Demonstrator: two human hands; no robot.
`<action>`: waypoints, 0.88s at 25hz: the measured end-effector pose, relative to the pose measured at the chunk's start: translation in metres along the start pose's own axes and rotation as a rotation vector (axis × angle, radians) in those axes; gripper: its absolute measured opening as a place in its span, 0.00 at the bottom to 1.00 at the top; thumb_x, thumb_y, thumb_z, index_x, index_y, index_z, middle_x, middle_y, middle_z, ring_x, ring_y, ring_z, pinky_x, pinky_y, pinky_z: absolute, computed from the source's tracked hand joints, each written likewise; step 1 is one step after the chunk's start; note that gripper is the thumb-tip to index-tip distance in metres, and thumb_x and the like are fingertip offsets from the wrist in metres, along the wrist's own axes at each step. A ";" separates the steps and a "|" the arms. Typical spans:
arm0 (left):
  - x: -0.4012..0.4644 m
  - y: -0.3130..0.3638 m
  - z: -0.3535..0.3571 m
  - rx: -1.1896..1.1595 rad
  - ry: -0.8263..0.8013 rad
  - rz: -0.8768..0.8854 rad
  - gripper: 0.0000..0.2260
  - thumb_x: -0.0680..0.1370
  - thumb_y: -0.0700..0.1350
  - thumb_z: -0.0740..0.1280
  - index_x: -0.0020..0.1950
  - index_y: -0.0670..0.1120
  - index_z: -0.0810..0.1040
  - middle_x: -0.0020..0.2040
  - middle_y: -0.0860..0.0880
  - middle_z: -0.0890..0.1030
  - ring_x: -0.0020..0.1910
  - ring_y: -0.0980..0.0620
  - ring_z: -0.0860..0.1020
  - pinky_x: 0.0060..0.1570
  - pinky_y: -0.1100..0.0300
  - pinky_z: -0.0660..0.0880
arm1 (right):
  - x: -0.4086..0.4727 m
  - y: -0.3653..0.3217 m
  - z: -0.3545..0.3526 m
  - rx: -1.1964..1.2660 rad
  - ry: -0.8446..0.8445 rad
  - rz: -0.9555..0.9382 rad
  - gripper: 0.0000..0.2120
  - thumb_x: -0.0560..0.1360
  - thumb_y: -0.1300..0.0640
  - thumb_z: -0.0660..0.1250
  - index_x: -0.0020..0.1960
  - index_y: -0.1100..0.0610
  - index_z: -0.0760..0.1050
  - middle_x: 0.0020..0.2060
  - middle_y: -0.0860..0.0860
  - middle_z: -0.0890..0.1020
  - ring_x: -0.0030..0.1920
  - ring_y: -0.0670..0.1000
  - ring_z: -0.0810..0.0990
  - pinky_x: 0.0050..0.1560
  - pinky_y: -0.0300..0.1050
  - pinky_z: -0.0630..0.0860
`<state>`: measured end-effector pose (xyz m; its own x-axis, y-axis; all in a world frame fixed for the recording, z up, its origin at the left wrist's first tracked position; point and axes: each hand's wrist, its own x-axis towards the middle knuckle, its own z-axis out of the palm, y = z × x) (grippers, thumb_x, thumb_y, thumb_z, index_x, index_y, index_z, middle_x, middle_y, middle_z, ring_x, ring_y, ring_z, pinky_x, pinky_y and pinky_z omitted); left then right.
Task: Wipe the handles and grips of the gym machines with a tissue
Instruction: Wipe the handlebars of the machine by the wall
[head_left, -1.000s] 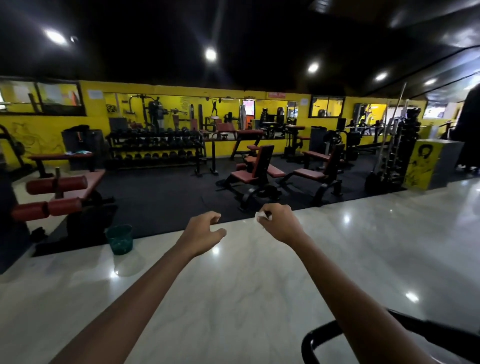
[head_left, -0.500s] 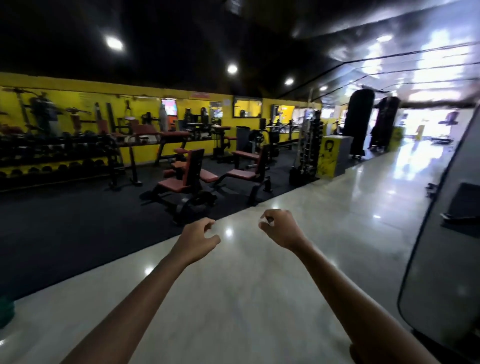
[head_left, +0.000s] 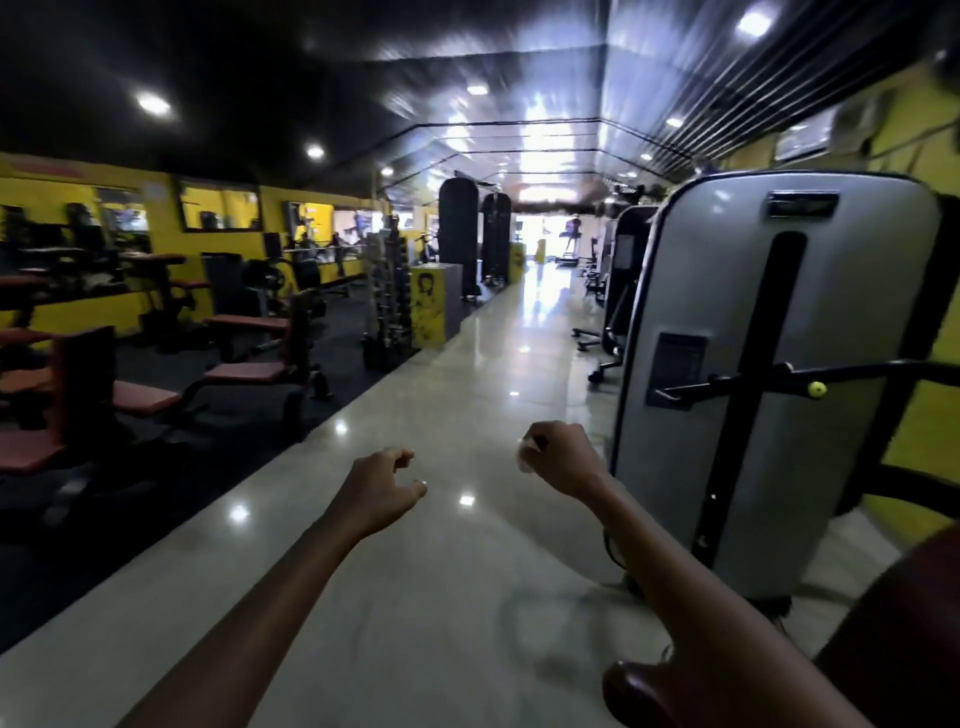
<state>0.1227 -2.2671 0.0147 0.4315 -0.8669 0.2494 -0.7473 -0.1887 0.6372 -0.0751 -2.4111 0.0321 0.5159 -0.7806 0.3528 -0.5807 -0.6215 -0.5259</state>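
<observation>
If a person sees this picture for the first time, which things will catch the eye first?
Two bare arms reach forward over the shiny pale floor: the left hand is loosely curled and empty, and the right hand pinches a small white tissue. Close on the right stands a tall grey machine with a black handle. Red benches fill the dark mat at left.

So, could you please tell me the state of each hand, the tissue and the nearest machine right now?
Left hand: empty, fingers loosely curled, raised over the floor.
Right hand: closed in a fist around the tissue.
Tissue: crumpled, only a small white bit showing at the fist.
Grey machine: upright, untouched by either hand.
Black handle bar: sticking out across the machine, not gripped.
</observation>
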 end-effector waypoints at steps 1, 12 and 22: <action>0.018 0.000 0.007 -0.012 -0.021 0.024 0.24 0.74 0.45 0.71 0.69 0.42 0.72 0.65 0.45 0.76 0.65 0.49 0.74 0.61 0.60 0.69 | 0.009 0.007 -0.001 -0.017 0.011 0.016 0.07 0.73 0.62 0.64 0.43 0.61 0.81 0.38 0.56 0.82 0.41 0.54 0.79 0.34 0.40 0.69; 0.221 0.027 0.104 -0.100 -0.189 0.235 0.24 0.73 0.45 0.72 0.68 0.43 0.74 0.65 0.45 0.77 0.65 0.49 0.74 0.63 0.59 0.70 | 0.138 0.120 -0.022 -0.166 0.220 0.170 0.08 0.72 0.62 0.66 0.34 0.61 0.76 0.33 0.58 0.79 0.35 0.54 0.75 0.33 0.41 0.60; 0.400 0.079 0.215 -0.192 -0.381 0.426 0.23 0.74 0.45 0.70 0.68 0.43 0.73 0.64 0.44 0.77 0.65 0.48 0.74 0.62 0.58 0.71 | 0.240 0.232 -0.050 -0.248 0.357 0.393 0.10 0.73 0.61 0.68 0.36 0.66 0.74 0.32 0.55 0.77 0.34 0.47 0.73 0.29 0.28 0.65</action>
<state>0.1274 -2.7284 0.0081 -0.1238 -0.9589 0.2552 -0.6947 0.2674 0.6677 -0.1172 -2.7461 0.0331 0.0129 -0.9032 0.4290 -0.8376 -0.2441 -0.4887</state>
